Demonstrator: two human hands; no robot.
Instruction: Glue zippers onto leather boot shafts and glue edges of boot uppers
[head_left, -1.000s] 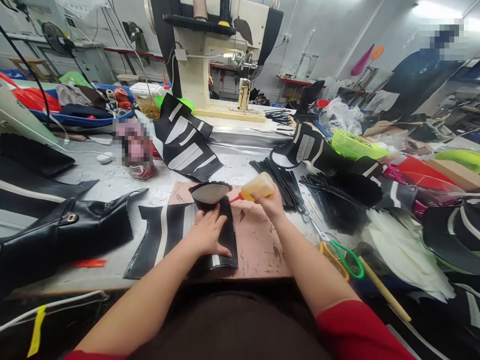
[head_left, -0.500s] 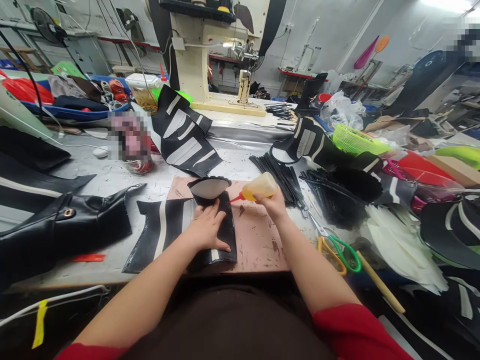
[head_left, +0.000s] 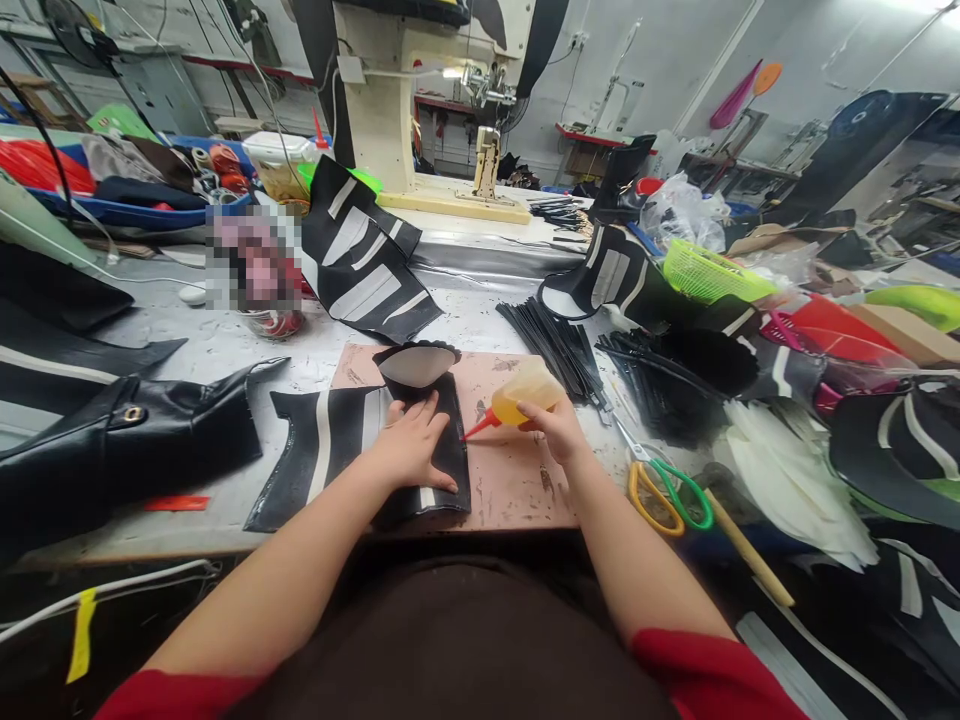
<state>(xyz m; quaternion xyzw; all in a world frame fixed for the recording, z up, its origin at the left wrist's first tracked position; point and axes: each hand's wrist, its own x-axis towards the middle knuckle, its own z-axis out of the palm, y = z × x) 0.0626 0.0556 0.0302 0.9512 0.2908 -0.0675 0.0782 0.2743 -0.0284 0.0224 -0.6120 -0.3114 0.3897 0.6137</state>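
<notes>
My left hand lies flat, fingers spread, on a black boot-upper piece with white stripes that rests on a pink work mat. My right hand is closed round a yellow glue squeeze bottle. The bottle's red nozzle points down-left at the right edge of the black piece. A grey-lined rounded piece sits at the top of the upper, just beyond my left fingers.
A black boot lies at the left. Scissors with yellow and green handles and a wooden stick lie right of the mat. Bundles of black strips, more striped uppers and a sewing machine stand behind.
My right hand has brought the glue bottle down and toward me, tipping its nozzle lower along the black piece's right edge. My left hand stays pressed on the piece.
</notes>
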